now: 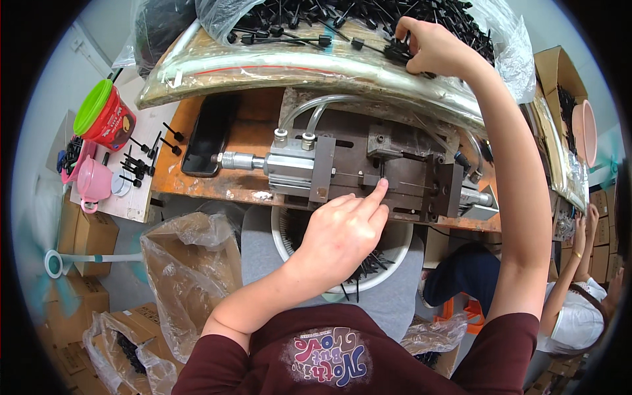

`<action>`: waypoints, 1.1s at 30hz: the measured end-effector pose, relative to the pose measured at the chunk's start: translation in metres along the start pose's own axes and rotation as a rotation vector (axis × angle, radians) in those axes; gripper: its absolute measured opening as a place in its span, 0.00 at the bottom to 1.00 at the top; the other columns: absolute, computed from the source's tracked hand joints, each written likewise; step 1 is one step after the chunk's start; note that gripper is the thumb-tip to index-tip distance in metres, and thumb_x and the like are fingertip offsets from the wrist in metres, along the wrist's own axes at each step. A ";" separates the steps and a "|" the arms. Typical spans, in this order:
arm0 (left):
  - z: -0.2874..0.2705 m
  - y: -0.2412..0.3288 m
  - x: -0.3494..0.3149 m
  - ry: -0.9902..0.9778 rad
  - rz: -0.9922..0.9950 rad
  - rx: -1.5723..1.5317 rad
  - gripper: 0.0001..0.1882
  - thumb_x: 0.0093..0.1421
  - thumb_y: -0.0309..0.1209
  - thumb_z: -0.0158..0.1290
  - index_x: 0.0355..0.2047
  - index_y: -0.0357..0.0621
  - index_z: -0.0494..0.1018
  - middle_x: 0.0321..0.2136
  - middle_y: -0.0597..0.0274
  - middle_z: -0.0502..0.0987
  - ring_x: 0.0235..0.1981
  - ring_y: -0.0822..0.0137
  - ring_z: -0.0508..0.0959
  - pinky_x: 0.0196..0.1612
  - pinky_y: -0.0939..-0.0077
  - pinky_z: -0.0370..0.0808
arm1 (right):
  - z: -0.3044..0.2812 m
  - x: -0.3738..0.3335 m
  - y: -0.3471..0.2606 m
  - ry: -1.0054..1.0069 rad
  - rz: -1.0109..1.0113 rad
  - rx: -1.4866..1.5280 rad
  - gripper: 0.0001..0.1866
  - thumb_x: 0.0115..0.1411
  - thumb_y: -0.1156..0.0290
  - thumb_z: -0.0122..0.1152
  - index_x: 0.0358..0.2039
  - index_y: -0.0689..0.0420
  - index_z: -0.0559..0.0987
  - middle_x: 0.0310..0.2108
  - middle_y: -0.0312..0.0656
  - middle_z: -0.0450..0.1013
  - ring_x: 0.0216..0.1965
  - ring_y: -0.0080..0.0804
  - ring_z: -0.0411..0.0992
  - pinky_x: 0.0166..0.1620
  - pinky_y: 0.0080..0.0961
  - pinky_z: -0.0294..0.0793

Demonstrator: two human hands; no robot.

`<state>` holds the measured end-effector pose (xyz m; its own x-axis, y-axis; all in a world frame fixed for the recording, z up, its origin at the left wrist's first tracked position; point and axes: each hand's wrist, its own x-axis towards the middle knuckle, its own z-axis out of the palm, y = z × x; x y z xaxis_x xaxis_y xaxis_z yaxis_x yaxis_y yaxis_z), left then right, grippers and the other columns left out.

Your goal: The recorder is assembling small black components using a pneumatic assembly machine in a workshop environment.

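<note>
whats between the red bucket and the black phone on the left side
A few loose black stemmed parts lie between the red bucket and the black phone, as the head view shows.

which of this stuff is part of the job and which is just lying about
Likely part of the job:
- metal machine, left hand at it
- heap of black parts, right hand at it
- white bucket holding black parts

Probably just lying about:
- phone
- red tub
- pink cup
</note>
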<state>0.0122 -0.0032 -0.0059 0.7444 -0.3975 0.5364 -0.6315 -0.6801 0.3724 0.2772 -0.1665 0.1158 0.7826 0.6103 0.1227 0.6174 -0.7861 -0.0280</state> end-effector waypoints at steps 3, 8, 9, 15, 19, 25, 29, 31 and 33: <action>0.002 -0.001 0.002 -0.016 -0.001 -0.027 0.13 0.47 0.25 0.64 0.34 0.38 0.76 0.52 0.48 0.77 0.31 0.59 0.81 0.37 0.69 0.79 | 0.001 -0.008 0.005 0.032 -0.015 -0.042 0.31 0.42 0.76 0.66 0.51 0.62 0.74 0.25 0.44 0.71 0.30 0.39 0.72 0.37 0.34 0.73; 0.003 -0.002 0.000 -0.029 -0.021 -0.016 0.13 0.48 0.25 0.65 0.35 0.39 0.77 0.53 0.49 0.77 0.27 0.59 0.81 0.34 0.70 0.79 | -0.012 -0.020 -0.020 0.032 -0.096 -0.050 0.23 0.45 0.77 0.65 0.46 0.65 0.78 0.29 0.50 0.76 0.30 0.41 0.73 0.39 0.36 0.74; 0.003 -0.002 0.000 -0.029 -0.015 -0.018 0.13 0.48 0.26 0.65 0.35 0.40 0.77 0.53 0.49 0.77 0.26 0.60 0.81 0.33 0.70 0.78 | -0.008 -0.021 -0.013 0.096 -0.155 -0.051 0.23 0.45 0.78 0.64 0.45 0.67 0.78 0.25 0.49 0.74 0.26 0.40 0.70 0.36 0.36 0.72; 0.002 -0.003 -0.001 -0.044 -0.030 -0.001 0.14 0.48 0.27 0.65 0.35 0.41 0.78 0.53 0.53 0.78 0.24 0.61 0.79 0.31 0.71 0.77 | -0.016 -0.034 -0.016 0.291 -0.167 -0.036 0.15 0.49 0.78 0.66 0.40 0.64 0.79 0.27 0.48 0.75 0.28 0.40 0.73 0.37 0.33 0.74; 0.001 -0.004 -0.002 -0.023 -0.033 -0.017 0.13 0.48 0.27 0.65 0.36 0.42 0.78 0.53 0.54 0.78 0.23 0.62 0.79 0.30 0.71 0.77 | -0.027 -0.058 -0.026 0.407 0.029 0.170 0.12 0.58 0.69 0.68 0.42 0.55 0.82 0.20 0.33 0.72 0.25 0.17 0.71 0.29 0.20 0.69; 0.001 -0.004 -0.004 -0.012 0.008 -0.032 0.13 0.50 0.29 0.65 0.37 0.43 0.78 0.54 0.55 0.78 0.23 0.62 0.79 0.29 0.73 0.77 | -0.024 -0.093 -0.021 0.619 0.154 1.173 0.11 0.56 0.74 0.69 0.40 0.62 0.82 0.29 0.38 0.77 0.28 0.20 0.74 0.36 0.20 0.72; -0.016 0.001 -0.012 -0.021 -0.060 -0.288 0.19 0.49 0.32 0.69 0.41 0.43 0.79 0.53 0.54 0.79 0.27 0.68 0.81 0.30 0.76 0.78 | -0.012 -0.119 -0.040 0.661 0.134 1.541 0.13 0.59 0.75 0.66 0.44 0.65 0.80 0.35 0.38 0.78 0.30 0.17 0.73 0.36 0.14 0.71; -0.026 0.007 -0.010 0.055 -0.193 -0.558 0.24 0.48 0.33 0.72 0.45 0.42 0.78 0.53 0.53 0.79 0.31 0.71 0.82 0.32 0.77 0.79 | -0.003 -0.131 -0.053 0.707 0.166 1.671 0.11 0.62 0.76 0.63 0.45 0.64 0.78 0.35 0.41 0.78 0.27 0.15 0.74 0.31 0.08 0.73; -0.035 0.005 -0.003 0.213 -0.294 -0.720 0.39 0.46 0.24 0.72 0.60 0.38 0.70 0.59 0.49 0.72 0.44 0.65 0.81 0.43 0.73 0.83 | 0.004 -0.149 -0.072 0.611 0.134 1.884 0.11 0.63 0.77 0.60 0.46 0.63 0.75 0.36 0.42 0.77 0.25 0.14 0.74 0.27 0.06 0.73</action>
<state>-0.0004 0.0162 0.0209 0.8905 -0.0890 0.4462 -0.4548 -0.1461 0.8785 0.1159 -0.2005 0.0951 0.9496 0.1360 0.2825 0.1768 0.5119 -0.8407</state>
